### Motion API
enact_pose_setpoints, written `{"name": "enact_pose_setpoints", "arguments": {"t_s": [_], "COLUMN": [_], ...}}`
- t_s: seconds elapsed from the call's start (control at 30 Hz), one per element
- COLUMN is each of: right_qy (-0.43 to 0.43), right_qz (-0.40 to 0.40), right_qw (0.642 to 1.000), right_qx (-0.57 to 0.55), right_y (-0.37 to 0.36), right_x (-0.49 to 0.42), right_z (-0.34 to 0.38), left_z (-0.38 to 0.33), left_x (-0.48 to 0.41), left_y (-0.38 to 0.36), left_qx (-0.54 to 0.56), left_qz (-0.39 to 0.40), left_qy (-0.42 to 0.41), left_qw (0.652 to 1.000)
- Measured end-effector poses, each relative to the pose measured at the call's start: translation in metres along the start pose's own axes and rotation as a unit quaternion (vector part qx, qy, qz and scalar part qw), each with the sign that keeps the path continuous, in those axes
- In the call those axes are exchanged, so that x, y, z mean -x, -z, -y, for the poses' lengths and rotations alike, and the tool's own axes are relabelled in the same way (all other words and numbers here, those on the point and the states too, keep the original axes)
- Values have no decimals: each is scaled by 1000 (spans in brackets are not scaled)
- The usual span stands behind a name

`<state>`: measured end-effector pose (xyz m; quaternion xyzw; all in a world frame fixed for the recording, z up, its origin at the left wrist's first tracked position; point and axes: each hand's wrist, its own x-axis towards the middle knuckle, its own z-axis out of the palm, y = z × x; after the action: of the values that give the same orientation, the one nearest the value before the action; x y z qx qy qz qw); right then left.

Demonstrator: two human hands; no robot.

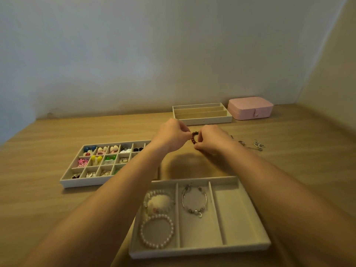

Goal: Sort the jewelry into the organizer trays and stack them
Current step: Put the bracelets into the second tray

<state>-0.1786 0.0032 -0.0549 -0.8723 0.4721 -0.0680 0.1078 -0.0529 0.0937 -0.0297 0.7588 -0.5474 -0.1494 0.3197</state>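
Nearest you: three-slot tray (200, 252), pearl bracelets (157, 247) left slot, charm bangle (194, 211) middle | beyond it, your left hand (171, 137) and right hand (212, 140) each pinch the dark-red bead bracelet (194, 137) above the table (57, 209)

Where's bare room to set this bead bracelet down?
Bare: the right compartment of the near tray, and tabletop between that tray and the hands. Crowded: its left compartment with pearl bracelets, the earring tray at left, loose silver pieces at right.

Both forearms reach forward; left hand (170, 138) and right hand (212, 140) pinch a dark red beaded bracelet (194, 137) between them.
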Motion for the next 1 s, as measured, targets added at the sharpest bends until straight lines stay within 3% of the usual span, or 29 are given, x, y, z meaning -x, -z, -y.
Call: {"name": "enact_pose_setpoints", "arguments": {"t_s": [0.13,0.23,0.37,0.53,0.67,0.83,1.0], "right_qy": [4,-6,-2,40,61,62,56], "right_qz": [4,-37,-64,-3,43,48,92], "right_qw": [1000,995,946,875,851,843,870], "right_qx": [15,-96,-318,-482,-520,-532,-482], "right_y": [-2,6,23,58,77,89,92], "right_x": [-9,-6,12,50,78,106,136], "right_z": [1,5,10,19,25,29,22], "left_z": [-1,-1,-2,-10,-18,-21,-19], "left_x": [-6,-3,8,31,58,92,123], "left_y": [0,1,6,25,42,53,62], "left_qx": [13,34,65,193,307,338,340], "left_qz": [-9,-26,-37,-5,55,74,89], "left_qy": [-11,-10,-3,-10,-3,7,23], "left_qw": [1000,999,997,981,950,938,936]}}
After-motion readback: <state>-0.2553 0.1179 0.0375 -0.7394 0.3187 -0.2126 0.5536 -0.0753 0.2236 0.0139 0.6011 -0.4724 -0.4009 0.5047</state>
